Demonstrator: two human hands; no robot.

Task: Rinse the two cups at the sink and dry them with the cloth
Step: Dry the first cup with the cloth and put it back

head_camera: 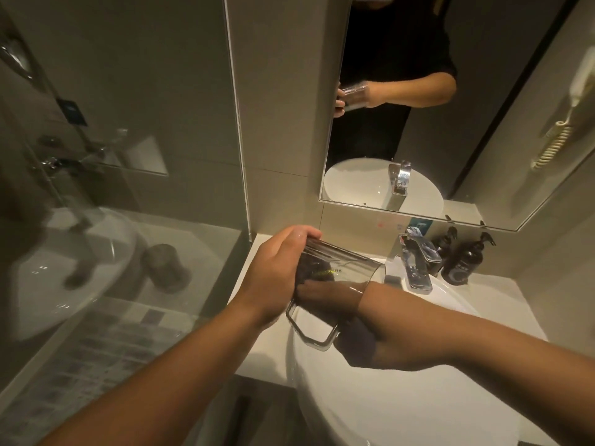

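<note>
A: Drying one cup [341, 278] above the sink [370, 397]: my left hand [273, 278] grips its base; my right hand [383, 339] pinches the dark cloth [355, 342] and reaches inside.

B: Failure mode?

A: Wet glass could slip from my left grip and strike the basin; twisting too hard would likely cause it.

B: Surroundings?

A: Faucet [418, 262] just beyond the rim, two dark pump bottles [460, 262] on the table beside it, mirror [450, 107] above. Second cup: not visible.

Behind the basin [450, 304] the tap [418, 262] and two bottles [463, 262] crowd the right. A glass screen [128, 220] walls the left. Table [254, 268] between lies open.
</note>
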